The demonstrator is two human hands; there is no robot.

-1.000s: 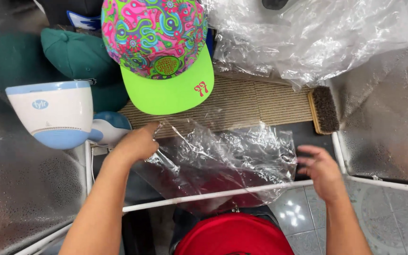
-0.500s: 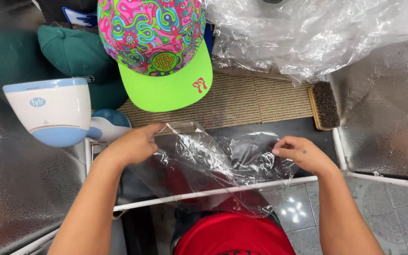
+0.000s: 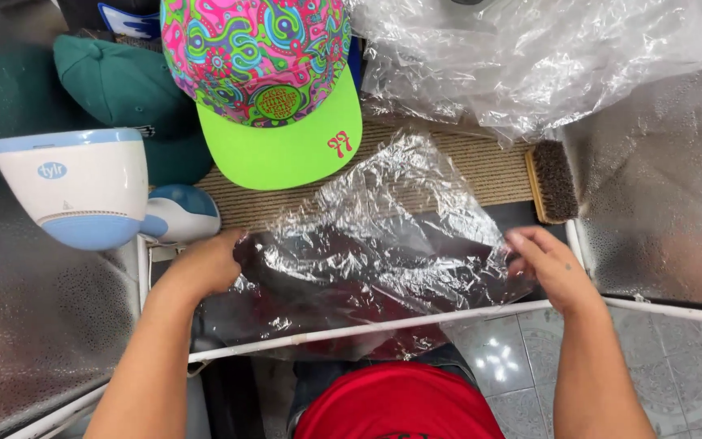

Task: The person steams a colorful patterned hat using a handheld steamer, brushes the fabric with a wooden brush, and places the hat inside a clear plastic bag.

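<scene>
Between left hand and right hand, each grip clamped on it, stretches a crinkled clear plastic bag

Multicolour cap w/ neon green brim is sitting at top centre, overlapping a dark green cap to its left. White & blue handheld appliance is lying below the green cap. Pile of crumpled clear plastic is filling the top right. Wooden brush (bristles showing) is resting on a ribbed tan mat, near the white frame rail.
</scene>
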